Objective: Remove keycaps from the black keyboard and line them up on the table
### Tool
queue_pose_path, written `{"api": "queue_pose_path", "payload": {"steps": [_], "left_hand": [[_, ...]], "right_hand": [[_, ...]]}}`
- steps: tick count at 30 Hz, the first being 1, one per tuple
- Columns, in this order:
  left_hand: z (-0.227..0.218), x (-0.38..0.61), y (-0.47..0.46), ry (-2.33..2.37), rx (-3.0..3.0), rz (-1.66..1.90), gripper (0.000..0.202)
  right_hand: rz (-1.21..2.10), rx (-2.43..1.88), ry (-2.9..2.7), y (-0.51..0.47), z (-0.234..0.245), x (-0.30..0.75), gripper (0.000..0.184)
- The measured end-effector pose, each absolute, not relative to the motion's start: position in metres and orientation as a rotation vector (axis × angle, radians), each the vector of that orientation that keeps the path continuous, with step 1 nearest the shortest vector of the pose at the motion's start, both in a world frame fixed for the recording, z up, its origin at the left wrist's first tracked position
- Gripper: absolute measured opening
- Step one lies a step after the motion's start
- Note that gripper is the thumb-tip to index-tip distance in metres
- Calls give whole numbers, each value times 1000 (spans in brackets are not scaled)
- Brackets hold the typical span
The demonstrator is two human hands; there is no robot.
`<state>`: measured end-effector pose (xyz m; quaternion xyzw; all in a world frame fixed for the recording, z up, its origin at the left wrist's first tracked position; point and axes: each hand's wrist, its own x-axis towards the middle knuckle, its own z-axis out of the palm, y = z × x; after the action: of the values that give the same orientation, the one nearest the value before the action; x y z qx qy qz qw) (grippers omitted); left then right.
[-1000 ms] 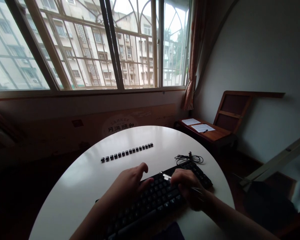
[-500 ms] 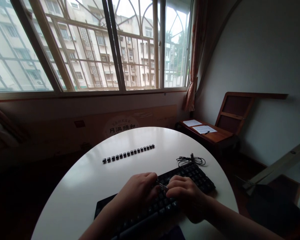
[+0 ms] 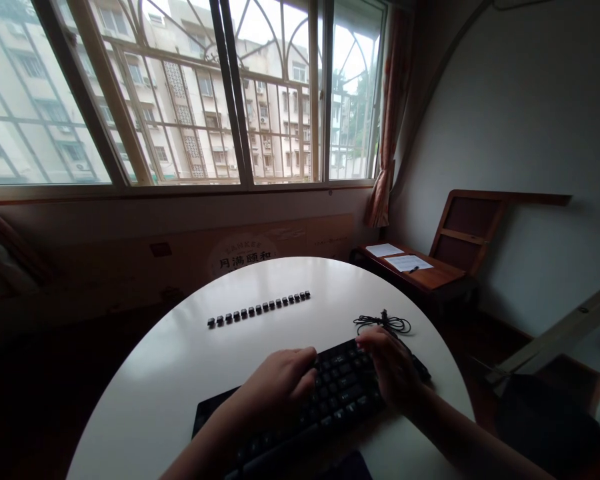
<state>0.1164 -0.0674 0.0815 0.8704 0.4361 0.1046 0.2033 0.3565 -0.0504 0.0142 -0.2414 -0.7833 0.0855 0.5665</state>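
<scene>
A black keyboard (image 3: 341, 388) lies at the near side of a round white table (image 3: 170, 380). My left hand (image 3: 275, 387) rests on the keyboard's middle keys with its fingers laid loosely over them and nothing in it. My right hand (image 3: 391, 368) covers the keyboard's far right corner, its fingers pressed together and bent down; what they hold is hidden. The keyboard's coiled black cable (image 3: 383, 323) lies just beyond that hand. A straight row of several loose black keycaps (image 3: 259, 308) sits farther back on the table, apart from both hands.
A low wooden side table (image 3: 430, 277) with paper sheets (image 3: 405, 263) and a pen stands at the right, a wooden frame (image 3: 467, 227) leaning behind it. A barred window (image 3: 205, 100) and a curtain (image 3: 386, 133) are beyond. A printed cardboard panel (image 3: 245, 257) leans under the sill.
My right hand has moved from the keyboard's middle to its far right corner, and the metal tool it held no longer shows. My left hand has stayed on the middle keys.
</scene>
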Motion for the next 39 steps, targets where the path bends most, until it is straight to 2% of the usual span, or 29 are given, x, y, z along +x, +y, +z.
{"api": "queue_pose_path", "payload": {"steps": [5,13,20,25,28,34,39], "left_hand": [[78,121,-73,1093,2438,244,25],[76,126,-78,1006,2438,278,31],[80,108,-68,1229,2481,376,38],[86,71,-47,1529,2395,275,56],[78,51,-34,1618,2331,172,60],[47,29,-15,1633,2198,55,63],[42,23,-9,1646,2117,35,65]], "right_hand": [[134,-506,-2103,-53,9,346,26],[62,-449,-2146,-55,5,336,17],[12,-542,-2203,-39,19,344,13],[281,-893,-2374,28,38,350,15],[549,-1166,-2378,91,37,349,17],[801,-1323,-2355,182,18,332,20],[989,-1425,-2335,218,1,312,21]]}}
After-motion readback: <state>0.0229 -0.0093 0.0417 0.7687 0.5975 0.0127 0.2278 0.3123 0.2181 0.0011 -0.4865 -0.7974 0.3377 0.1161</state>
